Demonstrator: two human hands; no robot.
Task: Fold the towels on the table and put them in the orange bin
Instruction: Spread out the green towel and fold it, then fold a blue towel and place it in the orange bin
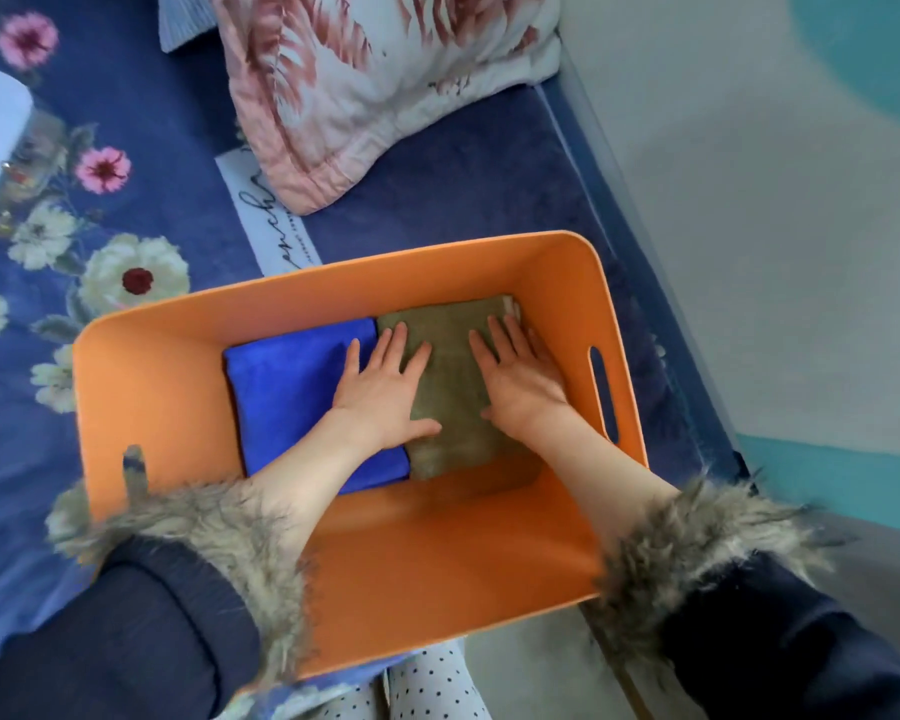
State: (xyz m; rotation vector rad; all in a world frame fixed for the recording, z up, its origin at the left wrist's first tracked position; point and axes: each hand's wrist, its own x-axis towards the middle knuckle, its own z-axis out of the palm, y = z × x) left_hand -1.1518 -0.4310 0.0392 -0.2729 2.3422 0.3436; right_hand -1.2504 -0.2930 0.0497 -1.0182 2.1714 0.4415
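Head view: both hands flat, fingers spread apart and gripping nothing, left hand (383, 389) and right hand (520, 379) pressing the folded olive-green terry towel (450, 402) directly beneath, long axis running away along the fingers, inside the orange plastic bin (146, 387), folded blue towel (287, 402) just left.

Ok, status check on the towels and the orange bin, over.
Both hands flat, open: left hand and right hand pressing the olive towel. Blue towel folded beside it, touching, inside the orange bin. Nothing obstructing.
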